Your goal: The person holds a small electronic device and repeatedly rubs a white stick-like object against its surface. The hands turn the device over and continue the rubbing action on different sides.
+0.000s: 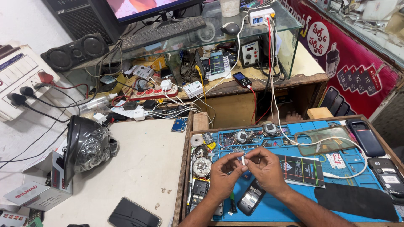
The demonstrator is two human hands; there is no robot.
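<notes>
A: Two hands at lower centre of frame, over the blue repair mat [277, 206]. State?

B: Left hand [224, 175] and right hand [264, 168] both pinch closed on one small white part [243, 160], fingertips meeting, likely to steady it for close work.

A: Surroundings?

B: Black lamp [84, 143] at left on the desk [143, 168]; opened phone [251, 198] just below the hands; clear phone case [326, 140] at right.

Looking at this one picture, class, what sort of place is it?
Probably a phone repair bench: opened black mobile phones lie on a blue silicone work mat, beside a grey soldering station, and both hands pinch a small white part.
</notes>
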